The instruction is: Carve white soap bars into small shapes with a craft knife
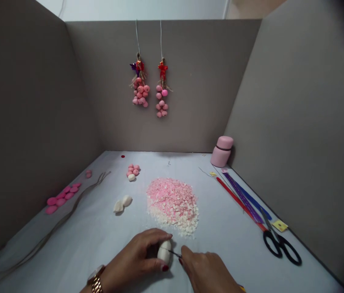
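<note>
My left hand point(143, 254), with a watch at the wrist, closes its thumb and fingers around a white egg-shaped piece point(164, 253) at the front of the table. Thin dark lines run across the piece's surface. On its right side, my right hand point(205, 266) grips a small knife point(175, 254), whose thin dark blade touches the piece. Most of the knife's handle is hidden in my palm. Just beyond my hands lies a heap of pink and white shavings point(173, 201). Two white carved pieces point(123, 204) lie to the left of the heap.
Pink ovals point(61, 199) and a long cord point(65, 219) lie at left. A small pink cluster point(133, 169) sits farther back. Black-handled scissors point(277, 244), ribbons point(239, 197) and a pink flask point(221, 151) line the right. Two bead-like bunches point(140, 91) hang on the back panel.
</note>
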A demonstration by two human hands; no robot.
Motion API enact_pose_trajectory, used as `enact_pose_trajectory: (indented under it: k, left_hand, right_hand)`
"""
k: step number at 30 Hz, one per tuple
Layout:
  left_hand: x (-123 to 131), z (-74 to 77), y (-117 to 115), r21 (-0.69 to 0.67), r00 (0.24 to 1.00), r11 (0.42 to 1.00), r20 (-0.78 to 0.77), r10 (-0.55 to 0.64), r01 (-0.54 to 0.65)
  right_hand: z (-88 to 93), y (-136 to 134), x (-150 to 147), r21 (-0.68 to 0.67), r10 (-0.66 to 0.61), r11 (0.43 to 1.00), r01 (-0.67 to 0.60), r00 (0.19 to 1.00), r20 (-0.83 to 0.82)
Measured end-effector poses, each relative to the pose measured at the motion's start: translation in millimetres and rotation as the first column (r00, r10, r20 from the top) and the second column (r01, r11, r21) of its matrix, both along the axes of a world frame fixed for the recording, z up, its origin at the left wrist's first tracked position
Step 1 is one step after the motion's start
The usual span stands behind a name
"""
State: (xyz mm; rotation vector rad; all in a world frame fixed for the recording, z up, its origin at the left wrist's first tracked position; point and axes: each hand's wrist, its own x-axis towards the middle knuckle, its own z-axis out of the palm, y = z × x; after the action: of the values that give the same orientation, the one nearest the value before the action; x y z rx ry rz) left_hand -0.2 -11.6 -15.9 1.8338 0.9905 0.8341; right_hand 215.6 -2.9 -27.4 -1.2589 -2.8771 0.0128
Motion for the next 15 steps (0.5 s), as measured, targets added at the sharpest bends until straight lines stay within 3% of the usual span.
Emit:
enact_pose_trajectory:
  k: [8, 15]
  left_hand:
    - [3.2, 4.3, -4.6, -0.069, 1.000, 0.997, -0.005, 0.028, -0.028]
    - [0.3, -2.5, -3.0, -0.122, 0.999, 0.992, -0.025, 0.040, -0.043]
  right_hand:
    - [12.6, -1.6, -2.0, -0.102, -0.024, 0.994, 0.032, 0.997, 0.080]
    - [7.2, -1.0, 1.5, -0.099, -0.028, 0.995, 0.029, 0.999, 0.016]
